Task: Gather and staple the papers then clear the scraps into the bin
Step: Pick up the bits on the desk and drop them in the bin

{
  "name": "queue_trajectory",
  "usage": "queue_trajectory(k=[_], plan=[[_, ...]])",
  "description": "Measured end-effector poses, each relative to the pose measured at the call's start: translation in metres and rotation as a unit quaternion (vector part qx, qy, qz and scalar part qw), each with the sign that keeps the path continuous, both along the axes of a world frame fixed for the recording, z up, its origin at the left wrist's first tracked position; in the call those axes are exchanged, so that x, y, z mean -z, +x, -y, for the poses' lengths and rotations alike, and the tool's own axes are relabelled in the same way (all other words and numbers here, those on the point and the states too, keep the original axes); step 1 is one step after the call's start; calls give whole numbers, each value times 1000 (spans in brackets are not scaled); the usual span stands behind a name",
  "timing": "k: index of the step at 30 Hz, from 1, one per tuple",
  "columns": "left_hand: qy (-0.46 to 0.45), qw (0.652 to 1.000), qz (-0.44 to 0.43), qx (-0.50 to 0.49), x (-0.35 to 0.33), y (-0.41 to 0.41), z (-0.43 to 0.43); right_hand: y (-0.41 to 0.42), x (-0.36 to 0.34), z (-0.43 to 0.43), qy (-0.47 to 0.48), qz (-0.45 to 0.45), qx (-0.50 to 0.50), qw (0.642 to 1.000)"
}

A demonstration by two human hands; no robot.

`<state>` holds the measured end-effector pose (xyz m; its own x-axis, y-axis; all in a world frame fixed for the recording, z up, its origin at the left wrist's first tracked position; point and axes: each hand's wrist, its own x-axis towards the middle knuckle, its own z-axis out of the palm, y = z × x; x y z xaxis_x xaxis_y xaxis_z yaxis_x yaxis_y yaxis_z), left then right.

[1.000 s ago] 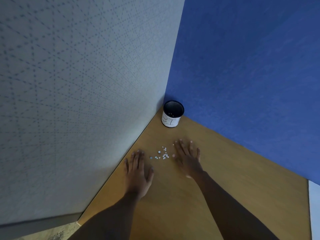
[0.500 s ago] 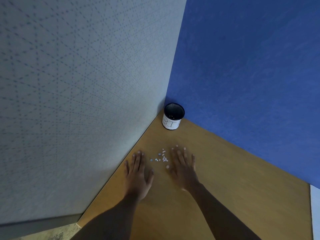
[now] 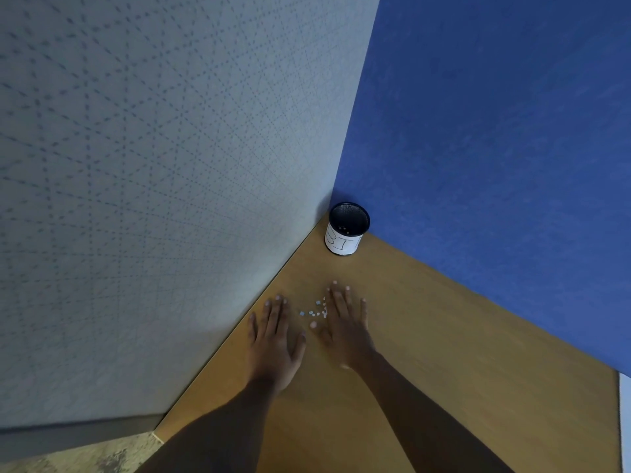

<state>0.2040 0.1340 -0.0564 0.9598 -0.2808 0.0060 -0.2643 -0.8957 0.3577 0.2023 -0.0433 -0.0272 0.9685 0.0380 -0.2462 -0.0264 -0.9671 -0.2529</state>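
A scattering of small white paper scraps (image 3: 316, 310) is seen on a tan wooden tabletop (image 3: 444, 353), between two hands laid palm down with fingers straight and slightly spread, nothing being gripped by either. The left hand (image 3: 273, 343) is set near the grey dotted-grid partition (image 3: 153, 165), while the right hand (image 3: 345, 329) is placed with its thumb side right beside the scraps. A black mesh cylindrical bin (image 3: 345, 240), wrapped in a white paper label on which the handwritten letters "BI" can be read, is stood upright in the corner against a blue felt wall (image 3: 495, 131), beyond both hands.
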Motion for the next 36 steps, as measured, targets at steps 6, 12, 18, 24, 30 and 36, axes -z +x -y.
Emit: queue_trajectory(k=[6,12,18,24,30,36], plan=[[9,1000,-2,-5,1,0,0,19,-7,5,118,80,16,990],[5,1000,-2,-5,1,0,0,25,-11,-5,141,97,120,978],[0,1000,1,-4,1,0,0,33,-6,-4,159,95,132,974],[-6,1000,3,-3,1,0,0,28,-7,9,141,102,57,983],[-7,1000,0,-5,1,0,1,19,-12,12,108,86,-6,990],[-10,1000,1,-4,-1,0,2,16,-15,-1,69,55,15,996]])
